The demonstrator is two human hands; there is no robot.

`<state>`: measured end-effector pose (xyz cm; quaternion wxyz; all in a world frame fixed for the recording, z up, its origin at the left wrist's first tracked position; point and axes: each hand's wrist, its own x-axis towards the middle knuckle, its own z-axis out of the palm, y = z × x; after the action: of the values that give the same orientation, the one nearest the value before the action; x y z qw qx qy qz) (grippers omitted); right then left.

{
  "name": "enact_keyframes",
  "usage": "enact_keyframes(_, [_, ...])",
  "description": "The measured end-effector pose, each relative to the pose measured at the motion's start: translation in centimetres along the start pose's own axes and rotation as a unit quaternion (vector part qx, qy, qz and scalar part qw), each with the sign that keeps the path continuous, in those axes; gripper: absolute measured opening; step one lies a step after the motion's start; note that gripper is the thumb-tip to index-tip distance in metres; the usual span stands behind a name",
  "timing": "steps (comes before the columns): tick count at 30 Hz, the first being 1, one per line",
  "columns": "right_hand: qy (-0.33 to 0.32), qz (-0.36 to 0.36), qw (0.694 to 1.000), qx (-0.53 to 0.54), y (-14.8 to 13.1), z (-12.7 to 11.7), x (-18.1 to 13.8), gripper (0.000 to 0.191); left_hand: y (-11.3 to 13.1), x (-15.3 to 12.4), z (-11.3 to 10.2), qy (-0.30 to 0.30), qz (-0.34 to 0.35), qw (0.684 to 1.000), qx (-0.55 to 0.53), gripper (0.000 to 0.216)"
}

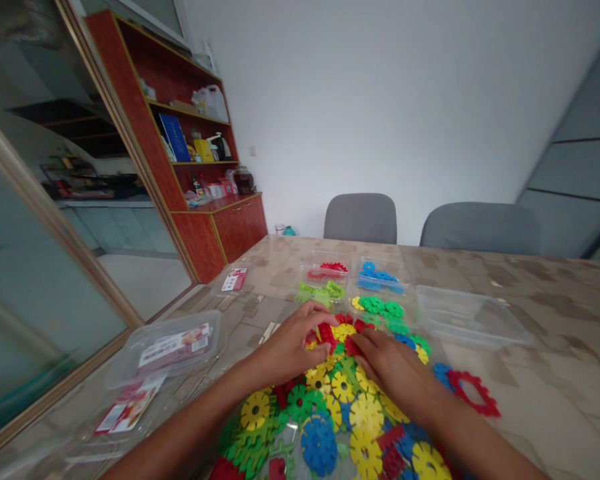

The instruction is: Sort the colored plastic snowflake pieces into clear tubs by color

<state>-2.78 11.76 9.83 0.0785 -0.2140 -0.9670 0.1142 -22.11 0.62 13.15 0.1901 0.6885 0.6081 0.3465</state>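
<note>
Two hands (296,339) (387,360) touch red pieces (326,335); two chairs (360,219) (480,227) beyond.

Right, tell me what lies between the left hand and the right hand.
In the head view, red pieces and a yellow notched disc lie between the left hand and the right hand.

One head-worn camera looks down at a close-by heap of colourful, notched plastic wheels (366,412) and ahead to the flat white wall (405,107).

Gear pcs (367,415): red, yel, blu, grn. Tabletop (570,380): tan w/ brn patches. Chairs (360,219): gry. Cabinet (243,227): red-brn.
</note>
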Motion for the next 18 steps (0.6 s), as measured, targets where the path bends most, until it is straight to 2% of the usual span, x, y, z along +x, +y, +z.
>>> enact_keyframes(5, [-0.004, -0.029, 0.999, 0.022, 0.5, -0.9, -1.6, 0.028, 0.6, 0.1, 0.2, -0.016, 0.003, 0.999, -0.035, 0.024])
enact_keyframes(9, [0.032, -0.047, 0.993, 0.108, 3.0, -2.9, -4.3, 0.032, 0.4, 0.0, 1.0, -0.024, 0.005, 0.999, -0.024, 0.023])
enact_keyframes(11, [0.061, -0.015, 0.992, 0.113, 5.4, -3.5, -6.0, 0.033, 0.4, 0.0, 1.7, -0.037, 0.012, 0.999, -0.009, 0.025])
enact_keyframes(13, [0.063, 0.029, 0.994, 0.087, 8.2, -3.5, -7.7, 0.034, 0.6, 0.0, 2.6, -0.064, 0.023, 0.997, 0.021, 0.032])
enact_keyframes(16, [0.038, 0.091, 0.994, 0.049, 11.8, -2.4, -10.4, 0.037, 1.1, 0.4, 4.0, -0.112, 0.056, 0.989, 0.084, 0.047])
enact_keyframes(18, [0.037, 0.109, 0.993, 0.038, 13.1, -1.2, -11.8, 0.042, 1.3, 0.9, 4.7, -0.126, 0.085, 0.98, 0.127, 0.052])
